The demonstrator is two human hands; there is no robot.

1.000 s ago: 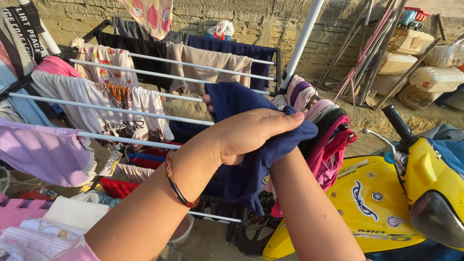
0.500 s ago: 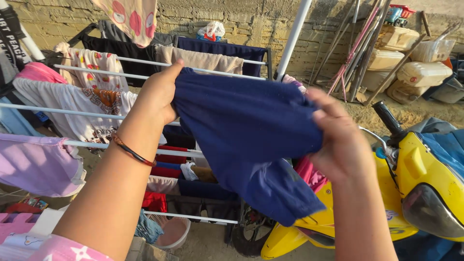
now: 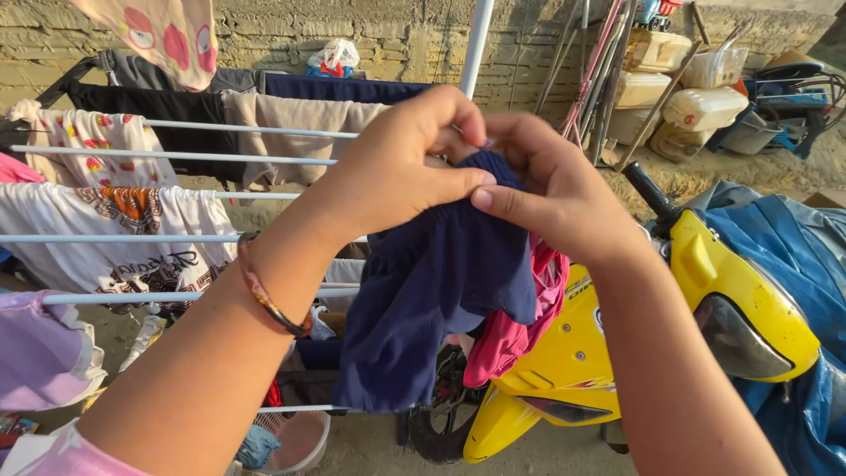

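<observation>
Your left hand and right hand pinch the navy cloth together at its top edge. It looks soft and light; grip that edge. The drying rack stands at ten o'clock.

Sunlit brick wall behind sandy ground.

Drying rack left, scooter right, wall behind.

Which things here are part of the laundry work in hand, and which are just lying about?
In hand:
left hand
right hand
navy garment
pink garment
drying rack

Lying about:
yellow scooter
blue tarp
plastic jugs
leaning poles
</observation>
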